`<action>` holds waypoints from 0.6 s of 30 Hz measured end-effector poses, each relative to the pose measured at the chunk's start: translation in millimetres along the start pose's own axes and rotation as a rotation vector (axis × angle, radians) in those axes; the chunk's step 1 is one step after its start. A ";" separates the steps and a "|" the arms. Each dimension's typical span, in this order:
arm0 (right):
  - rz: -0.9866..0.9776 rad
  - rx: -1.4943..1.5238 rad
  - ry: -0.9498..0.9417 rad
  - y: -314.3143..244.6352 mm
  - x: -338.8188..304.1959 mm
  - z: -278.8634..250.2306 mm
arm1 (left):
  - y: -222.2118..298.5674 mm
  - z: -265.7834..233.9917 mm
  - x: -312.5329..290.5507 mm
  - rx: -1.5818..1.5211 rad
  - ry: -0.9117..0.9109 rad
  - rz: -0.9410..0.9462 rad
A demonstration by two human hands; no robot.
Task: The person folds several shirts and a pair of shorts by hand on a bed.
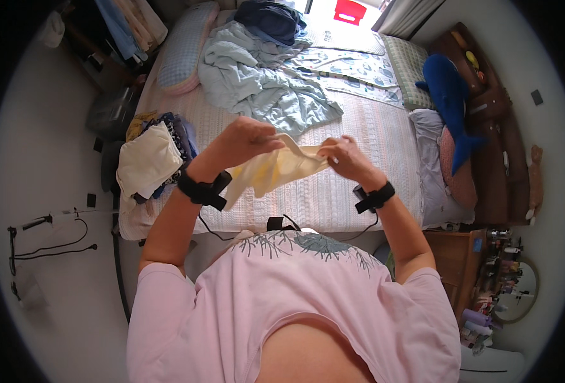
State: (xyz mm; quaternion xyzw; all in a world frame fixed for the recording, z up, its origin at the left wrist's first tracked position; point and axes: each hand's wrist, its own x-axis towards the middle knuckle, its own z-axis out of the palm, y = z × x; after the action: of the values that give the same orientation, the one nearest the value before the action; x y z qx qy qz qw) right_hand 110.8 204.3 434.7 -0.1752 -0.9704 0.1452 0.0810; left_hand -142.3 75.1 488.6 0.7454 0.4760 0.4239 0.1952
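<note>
Above the bed (pixel 384 172), a pale cream garment with yellow patches (pixel 273 172) is stretched between my two hands. My left hand (pixel 247 138) has its fingers closed on the upper left of the cloth's edge. At the opposite end, my right hand (pixel 349 157) pinches the same edge, slightly blurred. The cloth sags below them, and its exact kind I cannot make out. Left of my left wrist, a pile of folded clothes (pixel 148 159) rests on the bed, with a cream piece on top.
A rumpled pale blue-green quilt (pixel 257 80) lies across the far bed, beside a long checked pillow (pixel 187 51) and a dark bundle of cloth (pixel 270 22). On the right are a blue plush whale (pixel 447 96), a wooden headboard (pixel 493 127) and a wooden cabinet (pixel 452 255).
</note>
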 end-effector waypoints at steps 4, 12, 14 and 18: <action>-0.110 0.827 -0.012 -43.0 9.0 47.6 | -4.8 18.4 -7.4 -0.036 -0.077 -0.019; 0.254 0.967 0.121 -36.8 4.8 -7.4 | -37.9 -13.1 -59.4 -0.057 -0.191 -0.474; 0.128 0.558 0.126 -37.0 13.5 -41.7 | -48.6 -22.9 -76.7 -0.145 -0.127 -0.574; -0.057 0.006 0.273 -10.5 8.3 -58.1 | -51.9 -44.2 -85.1 -0.136 0.048 -0.550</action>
State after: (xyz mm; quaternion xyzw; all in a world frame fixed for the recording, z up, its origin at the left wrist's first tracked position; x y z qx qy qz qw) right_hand 111.9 212.7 493.7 -0.1656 -0.9545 0.1204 0.2168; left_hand -222.6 20.1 439.6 0.5633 0.6353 0.4034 0.3411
